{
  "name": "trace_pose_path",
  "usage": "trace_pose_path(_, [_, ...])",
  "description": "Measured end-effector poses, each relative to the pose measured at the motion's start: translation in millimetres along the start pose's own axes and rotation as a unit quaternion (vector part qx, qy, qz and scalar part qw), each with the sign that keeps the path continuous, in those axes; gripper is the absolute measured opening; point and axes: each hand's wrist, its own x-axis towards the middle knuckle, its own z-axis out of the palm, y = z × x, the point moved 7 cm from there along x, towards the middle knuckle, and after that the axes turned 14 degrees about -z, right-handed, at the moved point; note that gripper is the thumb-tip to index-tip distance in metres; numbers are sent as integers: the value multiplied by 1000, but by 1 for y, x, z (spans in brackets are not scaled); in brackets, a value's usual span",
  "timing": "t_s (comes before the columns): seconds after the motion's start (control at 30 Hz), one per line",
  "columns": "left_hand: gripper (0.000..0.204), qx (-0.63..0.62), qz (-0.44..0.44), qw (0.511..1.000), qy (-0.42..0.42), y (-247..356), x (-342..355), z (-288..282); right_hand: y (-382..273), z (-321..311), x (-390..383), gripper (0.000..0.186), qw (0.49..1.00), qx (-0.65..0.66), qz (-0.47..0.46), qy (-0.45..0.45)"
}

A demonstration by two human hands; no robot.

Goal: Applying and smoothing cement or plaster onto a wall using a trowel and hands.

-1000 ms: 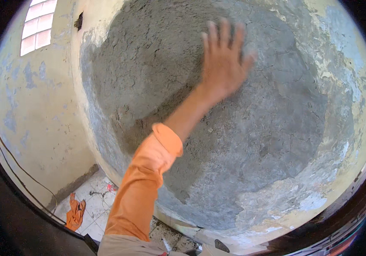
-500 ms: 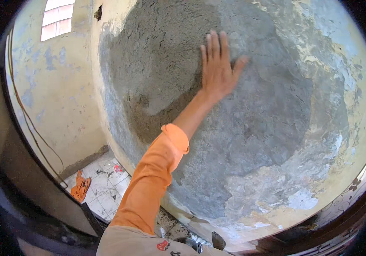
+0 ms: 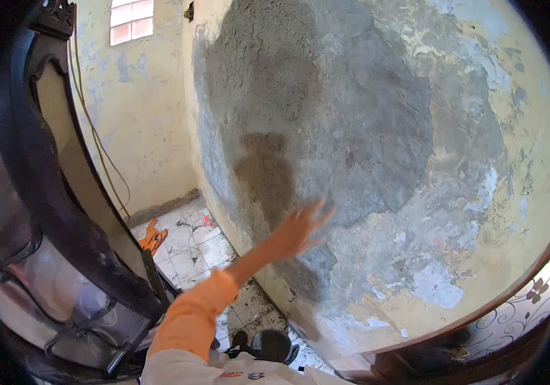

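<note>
My left hand (image 3: 297,231) reaches out on an orange-sleeved arm (image 3: 198,308) from the lower edge. Its fingers are spread and it holds nothing. The hand is blurred, and I cannot tell whether it touches the wall. It is in front of the lower part of a large patch of rough grey cement plaster (image 3: 339,109) on a yellow wall with peeling paint (image 3: 512,160). A darker, damp-looking streak (image 3: 265,173) runs down the plaster just above the hand. My right hand is out of view.
A dark curved wooden frame (image 3: 50,179) with glass stands close on the left. The tiled floor (image 3: 188,247) below holds debris and an orange cloth (image 3: 152,236). A dark round object (image 3: 272,343) sits by the wall's foot. Cables (image 3: 98,141) hang on the side wall.
My left hand has slid from high on the plaster patch down to its lower part. The view has turned left and down, showing more floor and the dark frame.
</note>
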Motion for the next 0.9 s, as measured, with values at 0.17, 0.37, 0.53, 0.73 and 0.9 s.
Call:
trace_pose_path(0.17, [48,-44,-343,897,-274,-124,-353,150,14,-2,18,57,996,69,41,-27])
trace_pose_path(0.37, [34,-81,-530,806,-252,-83,-681,159,28,-9,2,63,979,138,138,-67])
trace_pose_path(0.53, [32,-121,-622,736,-237,-43,-726,159,23,10,2,69,951,201,212,-96])
trace_pose_path(0.73, [32,-159,-682,664,-260,-105,-672,147,15,58,-35,79,887,299,341,-85])
trace_pose_path(0.9, [43,-82,-474,834,-269,-163,-552,177,56,186,-177,95,863,261,432,19])
